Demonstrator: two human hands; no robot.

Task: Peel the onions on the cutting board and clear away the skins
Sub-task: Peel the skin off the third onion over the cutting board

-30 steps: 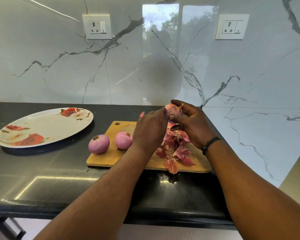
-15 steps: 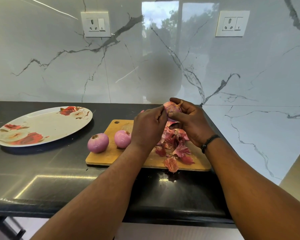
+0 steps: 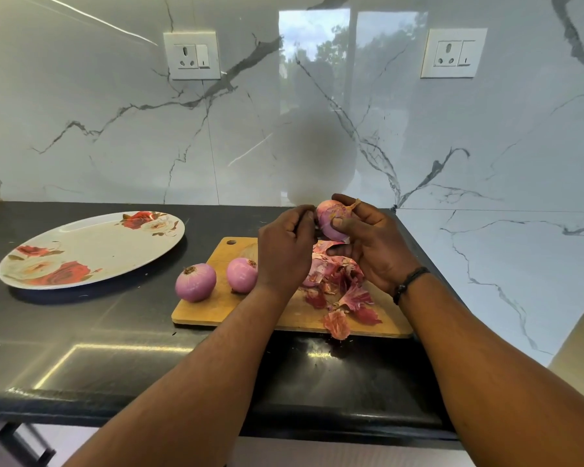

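Gripping onion [image 3: 331, 220] above board [image 3: 216, 308].

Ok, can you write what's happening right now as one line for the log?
step: peeling | right hand: holds onion | left hand: picks its skin | board: two peeled onions, skins

Both forearms reach forward; right hand [image 3: 371, 244] (banded wrist) and left hand [image 3: 285, 249] meet, fingers curled.
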